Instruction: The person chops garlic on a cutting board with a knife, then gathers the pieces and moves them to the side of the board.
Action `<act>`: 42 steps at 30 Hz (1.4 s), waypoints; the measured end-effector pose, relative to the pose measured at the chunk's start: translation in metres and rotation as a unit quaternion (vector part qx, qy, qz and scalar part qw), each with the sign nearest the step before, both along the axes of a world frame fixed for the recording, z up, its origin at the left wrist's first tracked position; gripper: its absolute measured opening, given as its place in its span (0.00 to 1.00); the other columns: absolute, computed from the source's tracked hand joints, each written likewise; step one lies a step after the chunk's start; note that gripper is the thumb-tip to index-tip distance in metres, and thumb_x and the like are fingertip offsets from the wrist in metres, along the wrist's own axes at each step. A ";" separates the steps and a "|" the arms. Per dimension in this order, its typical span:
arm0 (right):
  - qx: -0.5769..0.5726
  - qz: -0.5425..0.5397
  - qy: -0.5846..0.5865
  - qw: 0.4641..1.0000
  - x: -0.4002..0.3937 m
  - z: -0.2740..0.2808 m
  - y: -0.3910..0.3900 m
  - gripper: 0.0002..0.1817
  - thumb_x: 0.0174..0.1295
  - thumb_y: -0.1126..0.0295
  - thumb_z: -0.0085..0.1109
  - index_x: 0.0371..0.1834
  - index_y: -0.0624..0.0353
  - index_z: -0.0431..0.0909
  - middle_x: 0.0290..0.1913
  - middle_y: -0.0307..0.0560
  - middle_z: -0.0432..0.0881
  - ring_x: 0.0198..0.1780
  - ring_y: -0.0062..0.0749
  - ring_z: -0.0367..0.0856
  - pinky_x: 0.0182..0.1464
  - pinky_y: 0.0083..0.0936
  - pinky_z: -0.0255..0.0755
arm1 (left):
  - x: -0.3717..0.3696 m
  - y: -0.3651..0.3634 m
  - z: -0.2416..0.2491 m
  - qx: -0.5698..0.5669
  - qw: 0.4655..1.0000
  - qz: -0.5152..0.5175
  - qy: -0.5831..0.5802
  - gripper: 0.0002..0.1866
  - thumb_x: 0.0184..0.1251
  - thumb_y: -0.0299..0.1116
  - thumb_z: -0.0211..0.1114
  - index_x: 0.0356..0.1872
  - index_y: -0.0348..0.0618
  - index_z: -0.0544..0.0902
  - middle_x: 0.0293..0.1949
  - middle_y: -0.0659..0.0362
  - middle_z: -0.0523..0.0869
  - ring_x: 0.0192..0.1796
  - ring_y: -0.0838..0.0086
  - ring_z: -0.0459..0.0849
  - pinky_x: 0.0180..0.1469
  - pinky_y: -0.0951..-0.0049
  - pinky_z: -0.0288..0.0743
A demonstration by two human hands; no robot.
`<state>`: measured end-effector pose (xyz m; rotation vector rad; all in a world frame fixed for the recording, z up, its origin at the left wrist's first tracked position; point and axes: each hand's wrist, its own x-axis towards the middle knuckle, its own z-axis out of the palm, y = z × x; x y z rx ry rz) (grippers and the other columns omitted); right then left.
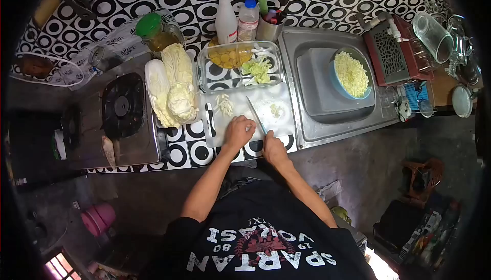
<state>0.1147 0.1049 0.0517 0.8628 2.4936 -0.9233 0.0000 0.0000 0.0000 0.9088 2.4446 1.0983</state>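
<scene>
"Where's the knife (256, 114)?"

"I have it over the cutting board (217, 133), slanting out from the right hand (275, 149), tip away from the body and leaning left. That fist is closed round the handle."

"And the left hand (239, 133)?"

"Fingers curled, just left of the blade's lower part. They're bunched so tightly that, from my seat, I can't tell whether they pinch anything."

"So which hand's nearer the food?"

"Depends on the pile! Pale strips (224, 105) lie left of the blade, beyond the left hand and nearer to it. Small chopped bits (276, 110) sit right of the blade, straight out past the right hand."

"So the blade runs between them?"

"Right between, its long axis crossing the gap at a slant. Farther out I see the glass dish (280, 59) beyond the board, whole cabbages (181, 101) off to the left, and over right, a bowl (334, 83) of chopped pieces in the sink (302, 136)."
</scene>
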 end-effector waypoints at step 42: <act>-0.011 -0.001 -0.013 1.000 0.010 0.012 -0.013 0.17 0.54 0.74 0.55 0.42 0.68 0.61 0.32 0.71 0.79 0.41 0.65 0.79 0.45 0.51 0.72 | 0.010 -0.009 0.002 0.028 0.998 0.049 0.021 0.05 0.50 0.29 0.65 0.30 0.46 0.85 0.28 0.58 0.80 0.35 0.61 0.78 0.39 0.64 0.72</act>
